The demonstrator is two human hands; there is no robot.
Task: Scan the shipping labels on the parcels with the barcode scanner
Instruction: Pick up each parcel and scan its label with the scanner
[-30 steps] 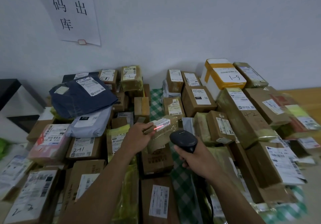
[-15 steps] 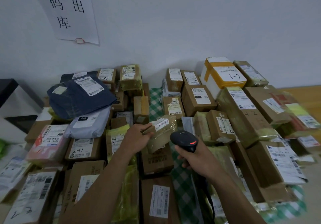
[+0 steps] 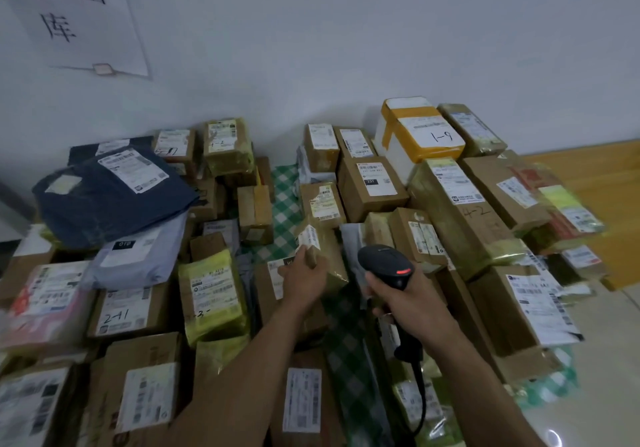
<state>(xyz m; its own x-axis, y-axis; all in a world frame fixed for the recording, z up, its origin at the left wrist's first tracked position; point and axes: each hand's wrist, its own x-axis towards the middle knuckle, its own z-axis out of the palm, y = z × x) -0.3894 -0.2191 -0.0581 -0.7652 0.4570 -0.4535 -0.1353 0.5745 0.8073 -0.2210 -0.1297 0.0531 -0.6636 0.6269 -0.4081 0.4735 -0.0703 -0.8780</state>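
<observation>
Left hand: I see it (image 3: 304,282) curled round the near end of a small taped parcel (image 3: 325,256).
Parcel: tilted, with its white label (image 3: 308,237) on the upper left face. I cannot tell whether its far end rests on the pile.
Right hand: my view has it (image 3: 414,304) wrapped tight round the scanner's handle.
Scanner: black, with its head (image 3: 382,263) just right of the parcel and apart from it. A red light glows on top, and a cable (image 3: 421,398) hangs from the handle.
Pile: labelled boxes and bags crowd a green checked cloth (image 3: 285,204) on both sides of my arms.
Left side: a dark blue bag (image 3: 114,200) lies on top.
Back right: a white box (image 3: 420,134) with orange tape, marked 1-9, stands near the wall.
Wall: a paper sign (image 3: 76,13) hangs at upper left.
</observation>
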